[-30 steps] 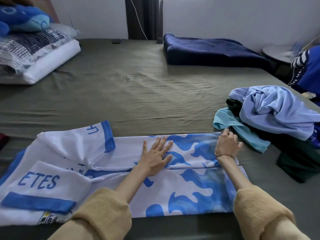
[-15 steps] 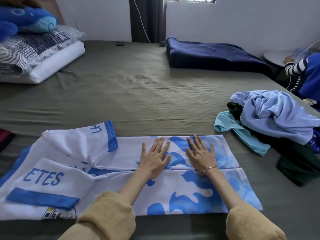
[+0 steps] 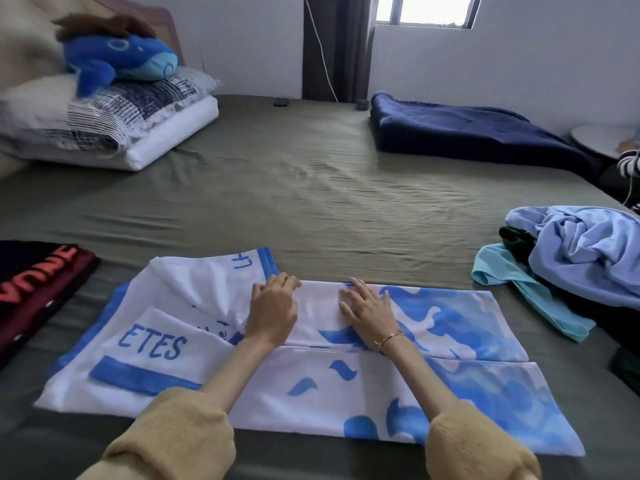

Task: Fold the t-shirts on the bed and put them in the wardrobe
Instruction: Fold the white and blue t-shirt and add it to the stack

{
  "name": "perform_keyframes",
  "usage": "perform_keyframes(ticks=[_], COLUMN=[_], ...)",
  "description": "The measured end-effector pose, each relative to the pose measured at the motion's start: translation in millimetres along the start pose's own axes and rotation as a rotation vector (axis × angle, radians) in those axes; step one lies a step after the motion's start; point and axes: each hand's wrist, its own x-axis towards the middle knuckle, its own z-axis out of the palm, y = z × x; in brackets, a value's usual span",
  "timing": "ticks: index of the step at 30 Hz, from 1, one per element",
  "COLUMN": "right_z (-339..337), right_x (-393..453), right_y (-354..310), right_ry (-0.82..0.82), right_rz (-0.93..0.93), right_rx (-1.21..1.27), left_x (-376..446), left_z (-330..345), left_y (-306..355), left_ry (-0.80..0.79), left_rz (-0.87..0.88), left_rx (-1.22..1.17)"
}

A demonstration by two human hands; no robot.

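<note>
A white and blue printed t-shirt (image 3: 346,382) lies spread on the olive bed sheet (image 3: 311,202) in front of me, its long sides folded in to the middle and one sleeve sticking out at the far left. My left hand (image 3: 273,308) lies on the far flap by that sleeve, its fingers curled over the flap's far edge. Just to its right, my right hand (image 3: 367,308) presses flat on the same flap with fingers spread. A heap of unfolded shirts (image 3: 585,258), light blue, teal and dark green, sits at the right.
A black and red folded garment (image 3: 38,282) lies at the left edge. Stacked pillows (image 3: 114,129) with a blue plush whale (image 3: 121,60) are at the far left. A navy blanket (image 3: 460,133) lies at the far right, near a round table (image 3: 599,140) and a person's striped sleeve (image 3: 628,166).
Both hands slid left along the far flap, the right hand coming from the shirt's right end. My left hand's fingers went from flat to curled at the flap's far edge by the sleeve.
</note>
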Motion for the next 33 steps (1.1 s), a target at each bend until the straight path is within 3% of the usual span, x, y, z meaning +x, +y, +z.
perform_keyframes(ticks=[3, 7, 12, 15, 18, 21, 27, 30, 33], right_z=[5, 9, 11, 9, 7, 0, -8, -5, -1], right_x=[22, 59, 103, 118, 118, 96, 47, 33, 24], right_y=[-49, -105, -144, -158, -185, -212, -244, -254, -261], right_ry=[0.021, -0.031, -0.055, -0.03, -0.072, -0.141, -0.475, -0.556, -0.567], right_rz=[-0.039, 0.098, 0.421, 0.511, 0.398, 0.194, -0.208, -0.364, -0.457], right_rx=[0.166, 0.353, 0.641, 0.689, 0.991, 1.051, 0.62, 0.465, 0.382], left_x=[1, -7, -17, -21, -26, -27, -29, -29, -31], left_z=[-30, -58, -73, -79, -89, -91, -83, -85, -90], left_y=[-43, -112, -167, -172, -181, -190, -211, -216, -205], left_ry=[0.125, 0.053, 0.059, -0.062, -0.169, -0.18, -0.204, -0.167, -0.178], left_rz=[-0.218, -0.664, -0.875, -0.953, -0.998, -1.039, -1.04, -0.927, -0.882], left_rx=[-0.069, -0.174, -0.482, -0.785, -1.018, -1.2, -1.391, -1.478, -1.22])
